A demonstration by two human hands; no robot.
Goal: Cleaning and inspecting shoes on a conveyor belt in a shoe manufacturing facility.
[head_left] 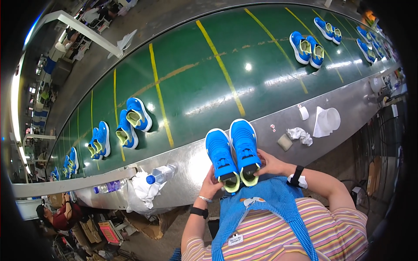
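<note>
Two blue sneakers with white soles and lime-green linings are side by side in front of me, toes pointing away, at the edge of the metal ledge. My left hand (210,186) grips the left sneaker (220,153) at its heel end. The right sneaker (244,145) is held by my right hand (271,164), its thumb and fingers closed on the heel side. Both hands partly hide the shoes' rear sides.
Beyond the metal ledge (191,150) runs a green conveyor belt (183,95) with yellow cross lines, carrying several more pairs of blue sneakers (307,48). On the ledge are a water bottle (163,174), crumpled tissue (300,135), a beige pad (284,142) and white sheets (325,122).
</note>
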